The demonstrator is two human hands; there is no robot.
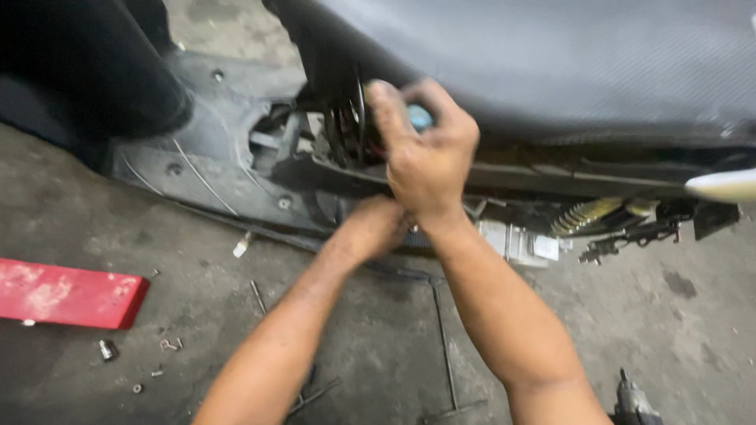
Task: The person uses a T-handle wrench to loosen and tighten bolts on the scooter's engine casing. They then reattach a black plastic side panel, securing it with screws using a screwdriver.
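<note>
Right hand (425, 157) clenched around a blue-handled tool (420, 118), pressed in under the black scooter seat (551, 55) among dark frame parts. Left hand (376, 227) lower, tucked behind the right wrist against the scooter's underside; grip impossible to tell. Black floorboard panel (213, 149) lying just left of both hands. Strewn over the concrete floor (378, 338): red metal bar (67, 293) by the left edge, small socket (107, 349) and loose screws near it, long T-handle wrench (445, 346) between the forearms.
</note>
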